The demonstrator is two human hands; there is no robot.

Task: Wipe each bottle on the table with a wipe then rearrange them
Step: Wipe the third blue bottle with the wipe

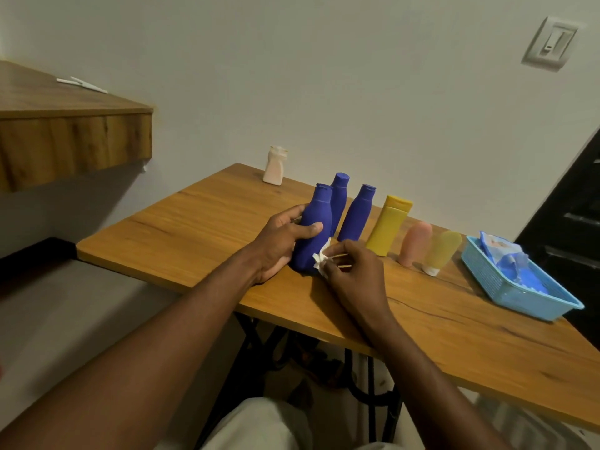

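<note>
A: Through the head camera, where do we find the bottle being handled?

B: We see the nearest blue bottle (316, 216) upright near the front edge of the wooden table (194, 228); the left hand (279, 241) wraps it from the left, thumb laid across its front, fingers curled behind; the right hand (354, 274) sits just to its right, pinching a crumpled white wipe (321, 259) against the bottle's lower body.

A: And the others?

B: Close behind it we make out the rear blue bottle (339, 196), and just beside it the right blue bottle (357, 216); further right the row runs yellow bottle (388, 225), pink tube (415, 243), pale yellow tube (441, 250); well apart, by the wall, stands a small white bottle (275, 165).

A: What do we note of materials and shapes?

B: All look like smooth matt plastic; the blue ones have narrow necks, flat caps and broader bodies; the yellow bottle is flat-sided with a wide cap; both tubes are rounded on top, the pale one resting on a white cap; the wipe is thin and wrinkled; the tabletop shows warm grain with dark crack lines; at the right end a light blue basket (519, 297) with fine lattice walls holds a blue wipe pack (500, 251).
</note>
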